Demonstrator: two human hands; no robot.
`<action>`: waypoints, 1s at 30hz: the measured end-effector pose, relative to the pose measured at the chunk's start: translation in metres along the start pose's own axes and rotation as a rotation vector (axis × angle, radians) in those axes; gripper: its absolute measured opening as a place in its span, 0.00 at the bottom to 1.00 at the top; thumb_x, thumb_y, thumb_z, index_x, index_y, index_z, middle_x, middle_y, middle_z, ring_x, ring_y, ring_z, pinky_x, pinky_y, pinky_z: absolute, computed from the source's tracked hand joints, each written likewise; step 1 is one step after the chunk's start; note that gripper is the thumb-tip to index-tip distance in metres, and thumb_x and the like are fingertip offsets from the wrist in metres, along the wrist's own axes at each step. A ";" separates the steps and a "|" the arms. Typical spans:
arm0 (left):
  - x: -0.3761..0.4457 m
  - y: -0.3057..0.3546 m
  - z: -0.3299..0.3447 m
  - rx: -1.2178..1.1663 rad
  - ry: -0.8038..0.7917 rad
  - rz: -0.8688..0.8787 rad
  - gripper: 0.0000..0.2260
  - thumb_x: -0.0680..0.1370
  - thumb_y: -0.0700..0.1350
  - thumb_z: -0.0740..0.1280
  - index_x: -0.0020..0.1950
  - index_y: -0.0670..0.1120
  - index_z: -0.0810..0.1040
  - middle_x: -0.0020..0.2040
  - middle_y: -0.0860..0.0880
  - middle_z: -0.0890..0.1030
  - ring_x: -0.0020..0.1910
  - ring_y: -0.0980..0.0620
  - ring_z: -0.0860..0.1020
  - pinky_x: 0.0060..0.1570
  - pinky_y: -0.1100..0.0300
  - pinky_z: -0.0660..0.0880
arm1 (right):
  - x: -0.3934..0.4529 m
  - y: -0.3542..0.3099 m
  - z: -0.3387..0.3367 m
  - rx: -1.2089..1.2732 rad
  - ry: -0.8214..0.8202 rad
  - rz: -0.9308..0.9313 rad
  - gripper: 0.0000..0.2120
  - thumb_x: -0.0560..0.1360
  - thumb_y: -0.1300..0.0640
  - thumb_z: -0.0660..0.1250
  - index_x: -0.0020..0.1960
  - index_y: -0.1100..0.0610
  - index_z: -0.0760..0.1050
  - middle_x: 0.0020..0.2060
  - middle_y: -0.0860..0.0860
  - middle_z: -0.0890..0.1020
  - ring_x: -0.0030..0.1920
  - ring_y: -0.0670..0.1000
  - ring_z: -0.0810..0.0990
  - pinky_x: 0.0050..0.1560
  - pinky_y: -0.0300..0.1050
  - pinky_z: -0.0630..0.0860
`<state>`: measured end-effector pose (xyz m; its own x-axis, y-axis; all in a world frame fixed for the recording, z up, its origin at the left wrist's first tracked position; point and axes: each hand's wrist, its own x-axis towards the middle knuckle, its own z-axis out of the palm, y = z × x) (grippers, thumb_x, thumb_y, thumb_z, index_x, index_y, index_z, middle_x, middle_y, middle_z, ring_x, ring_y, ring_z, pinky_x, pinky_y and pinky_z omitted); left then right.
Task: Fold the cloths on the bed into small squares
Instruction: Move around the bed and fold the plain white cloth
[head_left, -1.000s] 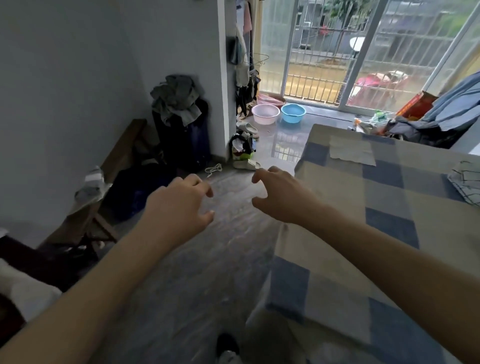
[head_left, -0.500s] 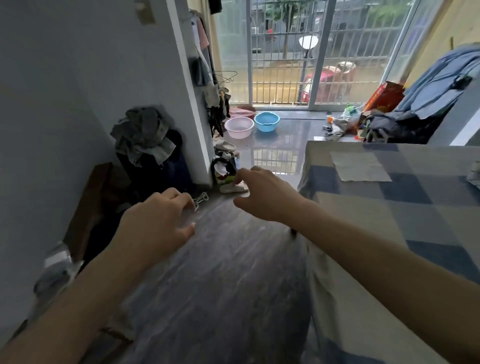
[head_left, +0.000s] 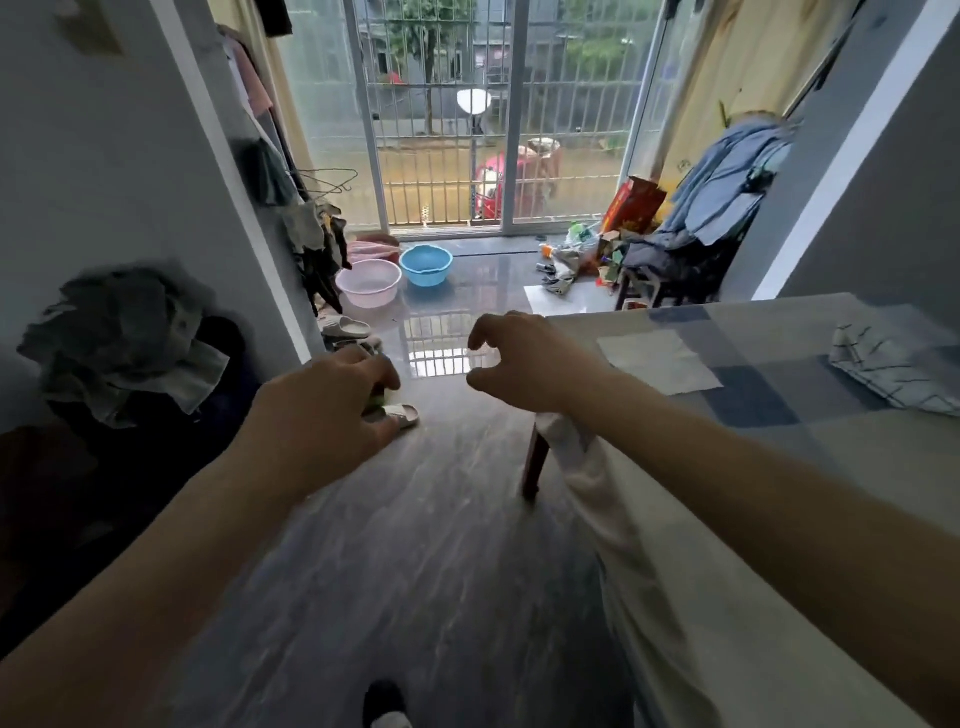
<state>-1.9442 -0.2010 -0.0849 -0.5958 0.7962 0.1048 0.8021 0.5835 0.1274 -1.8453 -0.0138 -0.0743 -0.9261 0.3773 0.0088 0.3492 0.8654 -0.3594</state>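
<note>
Both hands empty, held out over the floor (head_left: 415, 545). Left hand (head_left: 322, 415) loosely curled, fingers bent inward, gripping nothing. Right hand (head_left: 524, 364) half open, thumb and forefinger parted in a loose claw, holding nothing either. Just beyond the right hand, to its right: a pale square cloth (head_left: 657, 361) lying flat on the bed (head_left: 779, 519), near the bed's far corner, not touched by either hand. Farther right, well apart from both hands: a second cloth (head_left: 893, 364), checked with thin dark lines, rumpled against the frame's right edge. Left hand well away from both cloths, out past the bed's side. Bed covered in a sheet of blue and cream squares, its edge hanging down beside the right forearm, one dark leg (head_left: 535, 462) showing under the corner.

Under the left hand, partly hidden: a pale sandal (head_left: 402, 414). Beyond, on the glossy floor: a pink basin (head_left: 369, 283) and a blue basin (head_left: 426, 265), touching or nearly so, before a barred sliding door (head_left: 467, 130). At left, a heap of grey clothes (head_left: 124, 343) on something dark. At far right, a chair (head_left: 691, 254) draped in blue garments.
</note>
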 end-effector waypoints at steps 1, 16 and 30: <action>0.015 -0.008 0.000 -0.007 -0.003 0.021 0.14 0.74 0.59 0.67 0.58 0.58 0.75 0.60 0.59 0.74 0.57 0.53 0.76 0.46 0.57 0.69 | 0.013 -0.001 -0.001 0.002 0.009 0.022 0.20 0.75 0.49 0.67 0.65 0.52 0.72 0.63 0.51 0.75 0.62 0.52 0.72 0.55 0.45 0.69; 0.242 -0.048 0.043 -0.007 -0.101 0.458 0.14 0.75 0.57 0.66 0.59 0.58 0.72 0.62 0.58 0.74 0.58 0.52 0.73 0.47 0.55 0.71 | 0.139 0.056 0.022 0.075 0.121 0.445 0.21 0.72 0.47 0.69 0.62 0.52 0.73 0.57 0.50 0.78 0.55 0.52 0.78 0.54 0.52 0.78; 0.433 0.084 0.120 -0.012 -0.263 0.860 0.14 0.77 0.55 0.64 0.62 0.56 0.74 0.61 0.56 0.76 0.58 0.53 0.74 0.51 0.55 0.72 | 0.145 0.246 -0.033 0.141 0.295 0.914 0.19 0.73 0.52 0.69 0.63 0.56 0.73 0.59 0.54 0.79 0.57 0.54 0.77 0.57 0.46 0.74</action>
<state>-2.1299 0.2121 -0.1475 0.2394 0.9690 -0.0601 0.9656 -0.2312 0.1190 -1.8889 0.2651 -0.1303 -0.2258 0.9688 -0.1022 0.8780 0.1569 -0.4522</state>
